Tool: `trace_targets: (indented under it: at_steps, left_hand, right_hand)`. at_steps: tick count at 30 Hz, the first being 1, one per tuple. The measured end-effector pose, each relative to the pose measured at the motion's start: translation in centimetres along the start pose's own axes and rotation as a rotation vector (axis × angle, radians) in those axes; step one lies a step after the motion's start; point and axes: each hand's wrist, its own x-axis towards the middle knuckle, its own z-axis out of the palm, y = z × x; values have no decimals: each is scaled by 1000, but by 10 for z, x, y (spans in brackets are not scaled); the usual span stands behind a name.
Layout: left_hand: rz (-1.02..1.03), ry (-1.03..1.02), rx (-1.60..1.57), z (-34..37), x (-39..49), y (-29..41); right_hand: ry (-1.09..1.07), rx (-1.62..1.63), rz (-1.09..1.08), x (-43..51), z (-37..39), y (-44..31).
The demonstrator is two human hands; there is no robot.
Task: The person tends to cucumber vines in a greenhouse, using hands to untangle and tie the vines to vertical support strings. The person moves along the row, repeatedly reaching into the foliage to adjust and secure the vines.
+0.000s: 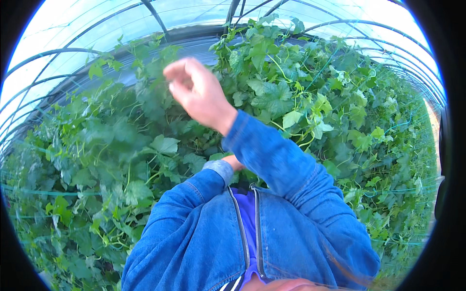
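My right hand [198,92] is raised over the foliage, its fingers curled and blurred. A gap shows between thumb and forefinger, with nothing visible in it. Behind it are the lobed green leaves of climbing vines [273,98]. Lower down, close to my chest, only the wrist and part of my left hand [235,162] show beyond a turned-up denim cuff. The right sleeve [269,149] crosses in front and hides its fingers, so what it touches cannot be seen. A broad leaf [165,144] grows to the left of that hand.
Dense vines stand on both sides, with thin green twine [322,69] running among them. More twine [54,191] stretches across the left. Curved greenhouse hoops [349,23] arch overhead under clear film. A pale strip of ground [433,123] borders the far right.
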Motion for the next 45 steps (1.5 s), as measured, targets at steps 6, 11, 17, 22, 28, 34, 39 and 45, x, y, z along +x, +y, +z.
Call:
trace_targets:
  at_steps: [6,11,17,22,28,34,39,45]
  left_hand:
    - [189,-526,-65,-20,38,11]
    - [47,-644,37,-147,38,30]
    - [-84,-212,-210,-284,68,13]
    - [8,95,-144,-350,140,25]
    - [306,244,190,-355,276,54]
    - [319,353,328,-301,359,80]
    - [323,298,365,-290,368,90]
    - [370,205,575,-310,334,68]
  right_hand:
    - [817,27,231,119,-98,235]
    - [1130,-333,490,118,-249,338]
    - [1305,-285,585,116,-384,413]
    - [984,-365,769,131,-416,438]
    - [614,-161,620,128,-334,392]
    - [643,-224,635,102,-289,336]
    - [609,-186,634,88,-289,308]
    - [801,-178,541,63,-308,305]
